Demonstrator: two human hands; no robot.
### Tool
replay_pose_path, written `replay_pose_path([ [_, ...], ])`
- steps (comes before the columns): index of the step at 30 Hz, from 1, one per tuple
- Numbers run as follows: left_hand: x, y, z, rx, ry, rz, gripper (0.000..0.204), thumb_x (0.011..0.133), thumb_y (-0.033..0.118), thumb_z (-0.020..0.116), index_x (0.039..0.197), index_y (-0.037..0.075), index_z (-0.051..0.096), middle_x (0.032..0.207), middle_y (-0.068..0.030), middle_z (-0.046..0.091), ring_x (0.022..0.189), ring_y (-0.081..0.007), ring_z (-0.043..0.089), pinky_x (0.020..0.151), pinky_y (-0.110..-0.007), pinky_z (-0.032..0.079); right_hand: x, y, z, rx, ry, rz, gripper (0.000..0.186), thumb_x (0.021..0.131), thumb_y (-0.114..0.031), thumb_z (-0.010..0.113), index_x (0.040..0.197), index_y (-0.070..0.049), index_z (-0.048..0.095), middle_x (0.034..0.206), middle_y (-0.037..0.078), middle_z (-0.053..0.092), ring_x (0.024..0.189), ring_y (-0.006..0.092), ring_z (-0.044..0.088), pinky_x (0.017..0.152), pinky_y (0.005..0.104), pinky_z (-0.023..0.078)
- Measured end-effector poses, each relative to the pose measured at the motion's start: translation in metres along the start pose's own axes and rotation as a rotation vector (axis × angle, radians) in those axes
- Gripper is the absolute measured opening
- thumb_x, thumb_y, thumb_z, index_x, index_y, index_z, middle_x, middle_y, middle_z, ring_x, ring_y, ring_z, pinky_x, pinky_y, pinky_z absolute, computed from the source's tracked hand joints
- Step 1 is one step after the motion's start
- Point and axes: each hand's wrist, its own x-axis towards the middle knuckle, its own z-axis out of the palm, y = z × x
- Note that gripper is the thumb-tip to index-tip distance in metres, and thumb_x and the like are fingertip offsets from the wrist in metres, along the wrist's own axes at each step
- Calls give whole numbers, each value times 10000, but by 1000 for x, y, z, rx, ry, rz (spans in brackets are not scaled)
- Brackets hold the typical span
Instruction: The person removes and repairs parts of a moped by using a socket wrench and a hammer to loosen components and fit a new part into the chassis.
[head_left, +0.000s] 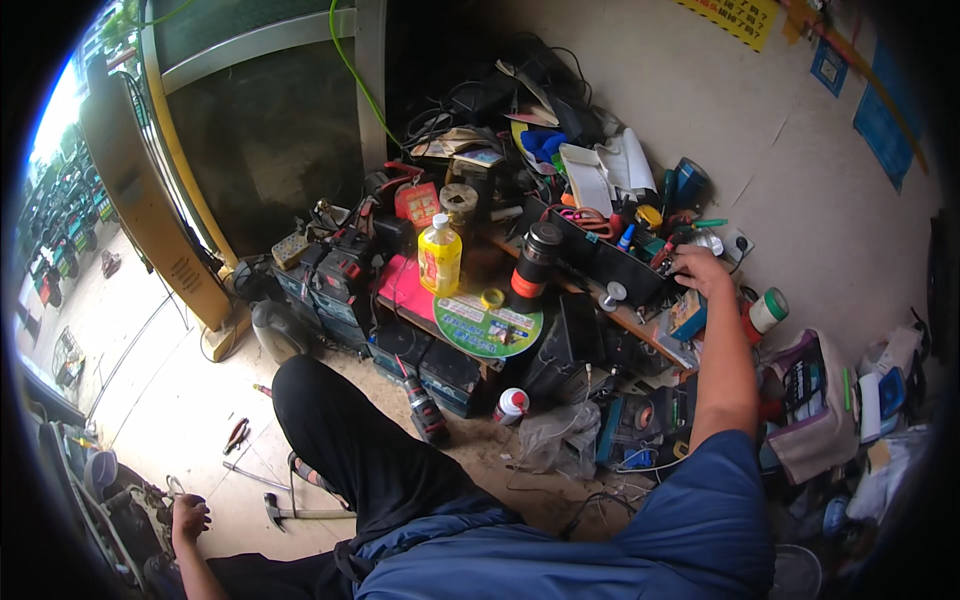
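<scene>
Black tool tray (600, 264) at two o'clock: judged stiff, weighty; best gripped by end walls. Right hand (700, 268) at its right end, left hand (190, 516) at eight o'clock: fingers curled, holds cannot be told.

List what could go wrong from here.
The right hand is among crowded small items, so it might knock something over. The silver spool sits near the wooden edge and could fall. The hammer lies on the floor near the foot, a possible trip hazard.
</scene>
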Motion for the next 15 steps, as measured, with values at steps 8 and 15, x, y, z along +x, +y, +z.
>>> replay_pose_path([
  [8,-6,8,3,62,-20,37,228,874,12,573,1069,-86,636,789,-138,680,574,-214,667,439,-328,526,28,24,16,-174,210,-337,253,740,62,757,974,46,662,783,78,676,638,167,659,536,286,550],
  [15,-8,3,2,47,-45,24,233,864,9,568,1060,-97,637,796,-155,684,569,-219,670,441,-329,535,18,6,15,-332,265,-205,148,765,31,743,904,26,691,759,84,682,655,189,681,539,304,581],
])
